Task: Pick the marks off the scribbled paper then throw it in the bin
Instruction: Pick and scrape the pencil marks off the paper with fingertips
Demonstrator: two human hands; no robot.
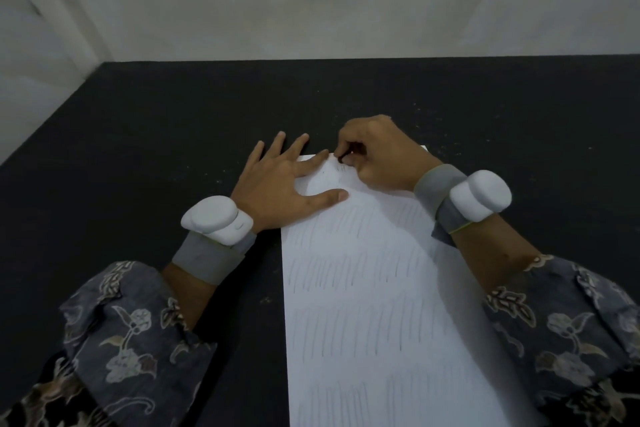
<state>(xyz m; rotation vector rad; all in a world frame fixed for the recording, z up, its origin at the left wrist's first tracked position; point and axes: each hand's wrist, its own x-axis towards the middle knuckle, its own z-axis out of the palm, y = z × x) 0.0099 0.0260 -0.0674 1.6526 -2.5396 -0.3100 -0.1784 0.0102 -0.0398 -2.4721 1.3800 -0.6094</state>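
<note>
While left hand [277, 180] fingers spread, white paper [374, 305] pencil-scribbled, right hand [377, 152] pinching dark eraser [343, 159]

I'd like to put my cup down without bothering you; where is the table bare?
Bare black table lies left of the left hand, along the far wall, and right of the right hand. The paper and both forearms crowd the near middle.

The paper [374, 305] lies on the worktop [156, 135], running from the near edge toward the middle. The left hand [277, 180] rests across the paper's far left corner. Just right of it, the right hand [377, 156] sits on the paper's far edge.
</note>
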